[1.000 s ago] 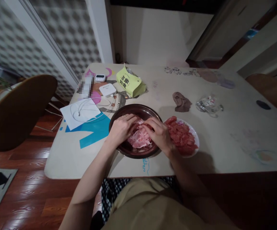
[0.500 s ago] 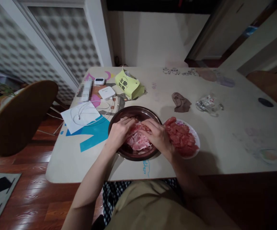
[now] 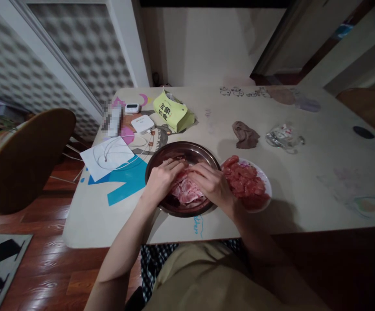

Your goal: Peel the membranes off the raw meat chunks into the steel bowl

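Note:
A dark metal bowl (image 3: pixel 174 149) stands near the table's front edge and holds pale pink sliced meat (image 3: pixel 186 192). Both my hands are inside it. My left hand (image 3: pixel 161 178) has its fingers curled onto the meat at the bowl's left side. My right hand (image 3: pixel 211 183) presses on the meat from the right, fingers bent and meeting the left hand's fingertips. Touching the bowl's right side is a white plate (image 3: pixel 266 181) heaped with red meat pieces (image 3: pixel 246 181).
The cream table (image 3: pixel 304 190) also carries a yellow-green packet (image 3: pixel 171 111), white devices (image 3: pixel 142 123), paper with a cable (image 3: pixel 108 154), a brown cloth (image 3: pixel 246 134) and a crumpled clear wrapper (image 3: pixel 283 136). A wooden chair (image 3: pixel 22 160) stands at the left.
Both hands stay in the bowl; the fingers have drawn closer together over the meat. The camera view shifted slightly.

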`<state>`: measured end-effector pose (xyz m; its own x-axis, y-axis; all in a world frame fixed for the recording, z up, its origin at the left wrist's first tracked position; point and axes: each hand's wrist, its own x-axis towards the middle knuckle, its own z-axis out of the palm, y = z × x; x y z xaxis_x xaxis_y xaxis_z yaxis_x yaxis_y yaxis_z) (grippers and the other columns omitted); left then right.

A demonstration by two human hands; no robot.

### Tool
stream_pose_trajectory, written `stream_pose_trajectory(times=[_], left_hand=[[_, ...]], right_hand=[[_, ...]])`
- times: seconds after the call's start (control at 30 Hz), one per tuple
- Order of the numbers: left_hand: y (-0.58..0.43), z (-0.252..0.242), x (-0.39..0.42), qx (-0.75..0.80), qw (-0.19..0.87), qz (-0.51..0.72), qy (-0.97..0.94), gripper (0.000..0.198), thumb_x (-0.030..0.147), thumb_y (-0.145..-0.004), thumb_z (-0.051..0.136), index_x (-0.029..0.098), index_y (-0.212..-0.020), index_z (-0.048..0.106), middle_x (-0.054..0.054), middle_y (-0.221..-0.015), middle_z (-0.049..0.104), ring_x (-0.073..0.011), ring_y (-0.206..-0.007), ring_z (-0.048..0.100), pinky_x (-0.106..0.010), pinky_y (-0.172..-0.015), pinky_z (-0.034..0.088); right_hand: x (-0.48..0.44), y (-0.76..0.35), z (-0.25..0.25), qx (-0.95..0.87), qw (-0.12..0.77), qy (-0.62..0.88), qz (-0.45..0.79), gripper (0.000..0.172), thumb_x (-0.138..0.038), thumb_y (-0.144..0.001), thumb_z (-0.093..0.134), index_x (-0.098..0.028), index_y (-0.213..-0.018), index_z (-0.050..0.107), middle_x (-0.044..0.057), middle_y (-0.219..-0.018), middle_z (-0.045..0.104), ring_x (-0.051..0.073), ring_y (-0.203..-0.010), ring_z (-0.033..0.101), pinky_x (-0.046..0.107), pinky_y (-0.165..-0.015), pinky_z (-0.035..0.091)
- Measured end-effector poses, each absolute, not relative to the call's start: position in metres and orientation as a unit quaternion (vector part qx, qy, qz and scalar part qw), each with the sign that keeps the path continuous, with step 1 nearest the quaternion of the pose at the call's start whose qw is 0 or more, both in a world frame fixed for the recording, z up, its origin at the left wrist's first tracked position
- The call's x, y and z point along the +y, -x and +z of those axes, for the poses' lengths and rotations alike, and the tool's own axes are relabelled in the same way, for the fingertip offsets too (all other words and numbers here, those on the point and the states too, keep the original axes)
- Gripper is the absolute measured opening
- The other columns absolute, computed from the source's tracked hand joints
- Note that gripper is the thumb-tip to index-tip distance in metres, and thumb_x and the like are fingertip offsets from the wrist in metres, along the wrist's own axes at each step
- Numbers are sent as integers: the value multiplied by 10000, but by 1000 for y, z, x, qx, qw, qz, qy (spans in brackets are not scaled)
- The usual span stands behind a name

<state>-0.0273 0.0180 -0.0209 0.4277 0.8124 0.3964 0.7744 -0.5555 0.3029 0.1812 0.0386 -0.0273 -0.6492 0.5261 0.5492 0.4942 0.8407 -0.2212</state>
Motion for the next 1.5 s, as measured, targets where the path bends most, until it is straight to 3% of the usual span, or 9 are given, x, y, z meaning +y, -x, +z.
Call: stream_pose_trajectory(times=[0.27,0.53,0.77,0.87,1.0,1.17,1.27,1.4,1.5], left_hand=[[29,-23,20,473,29,237,-848,438,199,-985,577,201,-1423,562,-110,-1328,704,-244,-1195,678,-358,-963,590],[26,-22,21,487,47,265,-831,368,252,-992,590,210,-1356,550,-98,-1274,710,-235,-1203,670,-351,-946,596],[24,-26,18,541,92,225,-805,619,169,-797,777,180,-1320,444,-159,-1303,625,-317,-1262,615,-422,-947,595],[20,-28,17,552,76,188,-809,627,126,-792,747,176,-1336,438,-157,-1308,608,-319,-1186,649,-426,-932,596],[16,-28,15,570,45,171,-802,451,156,-894,655,195,-1311,488,-126,-1259,633,-273,-1038,700,-363,-809,611],[19,-28,13,539,46,209,-815,404,98,-924,605,199,-1307,529,-108,-1273,675,-253,-1077,710,-360,-873,616],[21,-27,11,488,17,272,-829,367,133,-948,607,186,-1307,548,-114,-1274,703,-249,-1128,713,-360,-932,613],[22,-25,8,422,-30,352,-835,405,202,-989,596,167,-1384,515,-158,-1398,652,-229,-1247,676,-334,-1018,588],[22,-26,7,407,-55,400,-820,437,205,-979,628,174,-1396,502,-173,-1402,647,-224,-1240,681,-318,-988,604]], right_hand=[[47,-174,-26,-904,263,335,47,267,-96,-988,486,-212,-1105,696,105,-1130,675,250,-1090,635,395,-916,581],[57,-172,-27,-910,235,341,37,247,-71,-957,516,-201,-1099,672,115,-1167,670,268,-1112,629,403,-922,574],[61,-167,-27,-910,204,361,9,244,-55,-970,504,-187,-1092,670,105,-1110,688,239,-1037,652,345,-853,568],[61,-167,-28,-910,200,362,8,240,-53,-965,515,-190,-1079,675,98,-1119,696,228,-1032,658,329,-842,565],[59,-170,-30,-902,250,352,10,214,-91,-983,515,-196,-1035,695,93,-1113,706,223,-1043,673,337,-881,576],[54,-175,-30,-881,354,314,5,265,-111,-1014,473,-187,-1052,724,97,-1056,734,206,-1019,700,353,-920,603],[48,-179,-29,-870,413,269,-14,249,-120,-1001,539,-161,-1184,703,109,-1111,744,212,-1075,704,370,-976,610],[34,-188,-27,-850,462,242,-65,517,-135,-953,656,-163,-1456,538,129,-1265,717,236,-1214,679,391,-1055,600],[25,-195,-27,-840,475,235,-119,562,-115,-941,672,-235,-1471,531,77,-1254,738,216,-1200,695,354,-1049,610]])
